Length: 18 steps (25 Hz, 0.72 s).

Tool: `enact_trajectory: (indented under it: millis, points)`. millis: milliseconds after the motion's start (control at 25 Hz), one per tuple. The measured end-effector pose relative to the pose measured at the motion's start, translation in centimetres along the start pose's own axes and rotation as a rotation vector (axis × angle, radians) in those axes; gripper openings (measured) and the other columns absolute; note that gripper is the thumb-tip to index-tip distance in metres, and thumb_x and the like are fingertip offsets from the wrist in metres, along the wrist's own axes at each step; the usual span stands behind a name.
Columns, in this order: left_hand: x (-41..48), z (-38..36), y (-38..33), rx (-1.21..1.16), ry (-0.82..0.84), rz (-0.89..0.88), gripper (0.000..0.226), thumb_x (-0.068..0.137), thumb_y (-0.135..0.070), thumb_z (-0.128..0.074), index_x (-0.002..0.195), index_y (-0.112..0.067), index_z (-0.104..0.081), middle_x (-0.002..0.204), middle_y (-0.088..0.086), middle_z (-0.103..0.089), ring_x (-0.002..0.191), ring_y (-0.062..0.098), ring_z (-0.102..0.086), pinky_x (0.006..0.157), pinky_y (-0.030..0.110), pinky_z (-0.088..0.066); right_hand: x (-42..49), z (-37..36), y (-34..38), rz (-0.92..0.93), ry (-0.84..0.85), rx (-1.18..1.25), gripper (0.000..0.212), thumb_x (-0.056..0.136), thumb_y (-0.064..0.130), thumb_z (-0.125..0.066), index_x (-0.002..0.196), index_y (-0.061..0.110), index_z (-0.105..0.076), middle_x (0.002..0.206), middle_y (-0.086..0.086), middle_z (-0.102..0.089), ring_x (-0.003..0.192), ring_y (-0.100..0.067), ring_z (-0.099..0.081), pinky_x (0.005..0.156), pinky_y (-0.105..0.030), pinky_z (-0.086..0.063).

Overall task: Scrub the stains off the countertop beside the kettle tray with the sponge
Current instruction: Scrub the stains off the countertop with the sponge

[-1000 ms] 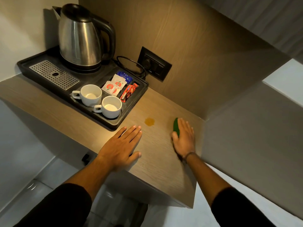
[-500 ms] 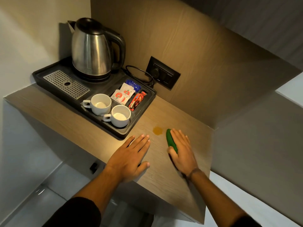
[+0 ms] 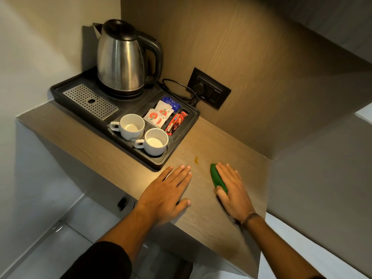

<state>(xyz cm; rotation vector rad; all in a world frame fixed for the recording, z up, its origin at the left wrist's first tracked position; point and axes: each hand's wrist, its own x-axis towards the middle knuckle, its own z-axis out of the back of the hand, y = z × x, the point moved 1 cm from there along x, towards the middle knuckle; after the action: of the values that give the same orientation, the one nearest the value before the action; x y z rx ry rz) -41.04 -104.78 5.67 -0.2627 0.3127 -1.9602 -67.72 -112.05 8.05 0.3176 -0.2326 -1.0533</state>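
Note:
A green sponge (image 3: 217, 178) lies on the wooden countertop (image 3: 211, 214) under my right hand (image 3: 233, 190), which presses down on it with thumb and fingers around it. A small thin amber stain (image 3: 196, 159) shows on the wood just left of and beyond the sponge, close to the black kettle tray (image 3: 159, 163). My left hand (image 3: 167, 193) rests flat on the countertop with fingers spread, its fingertips near the tray's front corner.
The tray carries a steel kettle (image 3: 122, 57), two white cups (image 3: 132, 126) (image 3: 155, 141), sachets (image 3: 161, 113) and a drip grate (image 3: 90, 101). A wall socket (image 3: 209, 91) with the kettle cord sits behind. A wooden wall rises behind the countertop and a grey side wall at its right end.
My right hand has slid the sponge leftward and back over the stain; the stain has shrunk from a round blot to a thin streak. The left hand has stayed flat on the wood.

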Motion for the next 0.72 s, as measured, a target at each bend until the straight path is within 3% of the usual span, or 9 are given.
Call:
enact_trajectory:
  millis: [120, 240, 360, 440, 560, 720]
  points:
    - [0.1, -0.2, 0.2, 0.002, -0.007, 0.002, 0.080, 0.104, -0.065, -0.024, 0.166, -0.018, -0.006, 0.178, 0.003, -0.004, 0.163, 0.019, 0.004, 0.133, 0.049, -0.007, 6.7, 1.4, 0.3, -0.151, -0.035, -0.016, 0.070, 0.095, 0.024, -0.052, 0.161, 0.017, -0.031, 0.169, -0.006, -0.029, 0.158, -0.028, -0.018, 0.128, -0.051, -0.009]
    - [0.2, -0.3, 0.2, -0.007, -0.024, -0.006, 0.080, 0.104, -0.064, -0.026, 0.166, -0.017, -0.008, 0.178, 0.004, -0.005, 0.163, 0.019, 0.002, 0.133, 0.047, -0.004, 9.1, -0.8, 4.2, 0.015, 0.051, -0.023, 0.071, 0.096, 0.027, -0.051, 0.162, 0.020, -0.027, 0.170, -0.007, -0.028, 0.158, -0.025, -0.015, 0.129, -0.049, -0.006]
    - [0.1, -0.2, 0.1, -0.007, -0.008, 0.003, 0.081, 0.104, -0.066, -0.022, 0.166, -0.017, -0.005, 0.178, 0.004, -0.002, 0.162, 0.019, 0.007, 0.133, 0.046, -0.002, 3.6, -0.7, 2.1, 0.197, 0.152, -0.039, 0.074, 0.095, 0.035, -0.045, 0.164, 0.032, -0.018, 0.172, 0.006, -0.021, 0.159, -0.014, -0.006, 0.129, -0.043, -0.001]
    - [0.1, -0.1, 0.1, -0.002, -0.006, -0.001, 0.081, 0.104, -0.066, -0.021, 0.166, -0.017, -0.003, 0.178, 0.003, 0.000, 0.162, 0.018, 0.009, 0.133, 0.046, -0.001, 2.8, 0.9, -0.4, 0.181, 0.119, -0.022, 0.074, 0.095, 0.032, -0.047, 0.164, 0.031, -0.020, 0.171, 0.007, -0.021, 0.159, -0.014, -0.008, 0.129, -0.049, -0.007]
    - [0.1, 0.0, 0.1, 0.013, 0.004, -0.003, 0.081, 0.104, -0.065, -0.022, 0.166, -0.018, -0.002, 0.178, 0.003, 0.003, 0.162, 0.017, 0.010, 0.132, 0.045, 0.002, 8.5, 1.3, 1.3, 0.027, 0.069, -0.025, 0.072, 0.092, 0.029, -0.047, 0.161, 0.018, -0.031, 0.169, -0.006, -0.030, 0.158, -0.026, -0.017, 0.125, -0.057, -0.015]
    - [0.1, -0.1, 0.0, 0.011, 0.001, -0.004, 0.080, 0.104, -0.064, -0.022, 0.166, -0.016, -0.004, 0.177, 0.004, -0.001, 0.162, 0.018, 0.006, 0.133, 0.046, -0.001, 9.2, -1.2, 6.2, 0.167, 0.124, -0.010, 0.071, 0.094, 0.031, -0.045, 0.162, 0.022, -0.028, 0.169, -0.004, -0.031, 0.159, -0.023, -0.014, 0.129, -0.049, -0.005]
